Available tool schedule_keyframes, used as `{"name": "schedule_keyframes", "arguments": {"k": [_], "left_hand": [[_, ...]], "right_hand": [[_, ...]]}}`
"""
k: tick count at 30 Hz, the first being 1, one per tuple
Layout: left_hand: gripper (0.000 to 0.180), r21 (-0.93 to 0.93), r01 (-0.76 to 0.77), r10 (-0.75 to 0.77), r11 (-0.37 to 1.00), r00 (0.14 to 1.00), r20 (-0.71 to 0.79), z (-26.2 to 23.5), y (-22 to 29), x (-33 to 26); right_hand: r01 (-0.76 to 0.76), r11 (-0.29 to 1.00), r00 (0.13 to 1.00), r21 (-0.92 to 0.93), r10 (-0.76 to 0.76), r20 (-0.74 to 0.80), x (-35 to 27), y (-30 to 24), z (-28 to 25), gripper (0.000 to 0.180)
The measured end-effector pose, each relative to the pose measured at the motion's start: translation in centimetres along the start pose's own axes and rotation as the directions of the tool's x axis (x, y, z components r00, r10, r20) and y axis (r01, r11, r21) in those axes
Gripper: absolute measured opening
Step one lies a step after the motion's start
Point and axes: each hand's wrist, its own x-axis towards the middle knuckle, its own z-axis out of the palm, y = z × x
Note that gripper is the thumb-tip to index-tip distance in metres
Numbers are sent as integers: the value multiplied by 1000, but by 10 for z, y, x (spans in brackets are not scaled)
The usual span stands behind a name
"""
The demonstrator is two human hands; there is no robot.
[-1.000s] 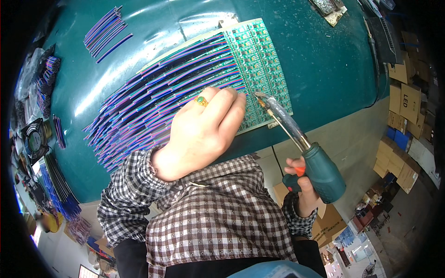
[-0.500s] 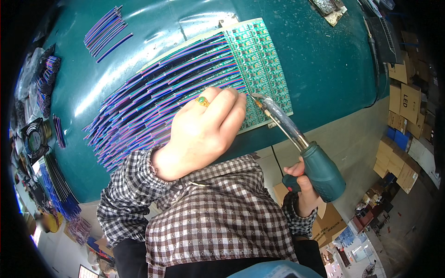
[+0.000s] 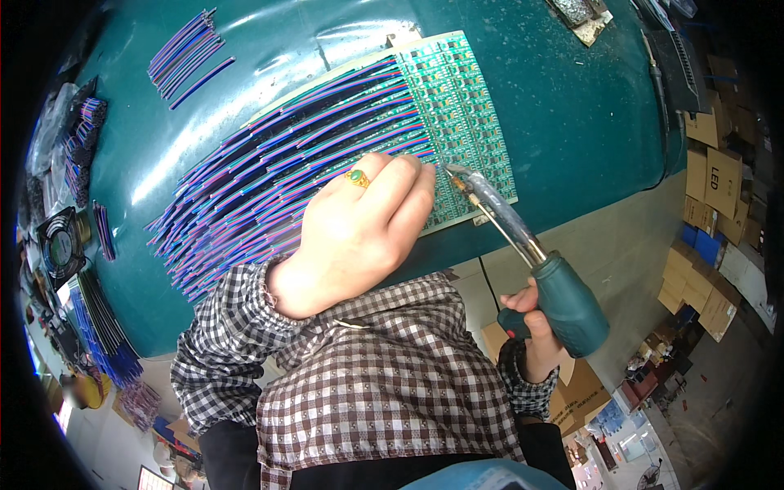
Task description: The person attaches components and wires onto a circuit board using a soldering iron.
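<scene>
A panel of green circuit boards [image 3: 467,106] lies on the table, with many flat multi-coloured wires [image 3: 318,131] fanning left from its rows. My left hand [image 3: 359,220], a green-stoned ring on one finger, bends over the panel with its fingers closed in a pinch on a wire at the board. Its fingertips and the wire's end are mostly hidden. My right hand [image 3: 535,331] grips the dark green soldering gun [image 3: 572,306] by its handle. The gun's slim tip points up-left and sits close beside my left fingertips, over the panel; whether it touches cannot be told.
On the green tabletop [image 3: 572,106] lie a loose bundle of wires [image 3: 186,53] at far left and a small metal piece [image 3: 584,18] at far right. A black fan [image 3: 61,243] and more wire bundles [image 3: 106,335] line the left edge. Cardboard boxes [image 3: 719,184] stand at right.
The soldering gun's tip has shifted very slightly right, away from my left fingertips. My left hand stays almost in place over the panel.
</scene>
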Motion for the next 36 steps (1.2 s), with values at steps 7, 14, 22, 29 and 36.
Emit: {"name": "schedule_keyframes", "arguments": {"k": [7,14,22,29,36], "left_hand": [[29,2,1,-1,1000,1000,2,1,0,0],[36,-25,26,-25,999,1000,17,-3,3,1],[36,-44,54,-52,998,997,56,1,5,4],[35,-277,348,-244,896,905,348,-95,12,11],[14,-89,621,-619,779,784,46,-87,-142,-34]], "right_hand": [[-29,998,998,56,31,-48,-1,0,0,52],[-20,999,997,47,23,-69,-1,-2,1,52],[53,981,981,189,-15,-196,20,3,6,56],[145,959,967,243,-86,-239,43,-1,5,53],[148,911,976,385,-72,-206,55,2,0,49]]}}
